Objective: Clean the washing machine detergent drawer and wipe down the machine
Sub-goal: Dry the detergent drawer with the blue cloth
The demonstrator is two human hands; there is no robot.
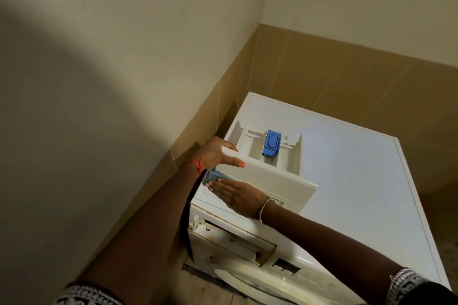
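Wiping stroke at centre frame. Keep your right hand [238, 195] flat so the blue cloth [213, 176] spreads the pressure, and sweep along the machine's edge rather than scrubbing one spot (from the pose, the strip beneath the drawer front looks like the target). Your right fingers lie straight, pressing the cloth onto the top of the washing machine [347, 168]; they clasp nothing. Your left hand [218, 153] grips the left end of the detergent drawer [270, 176], thumb across its front panel; hold it steady so it cannot slide. The drawer lies out of its housing on the machine's top, with its blue insert [271, 143] toward the upper frame. Lower down, the empty drawer slot [238, 240] gapes, yellowed at its rim and probably due a wipe.
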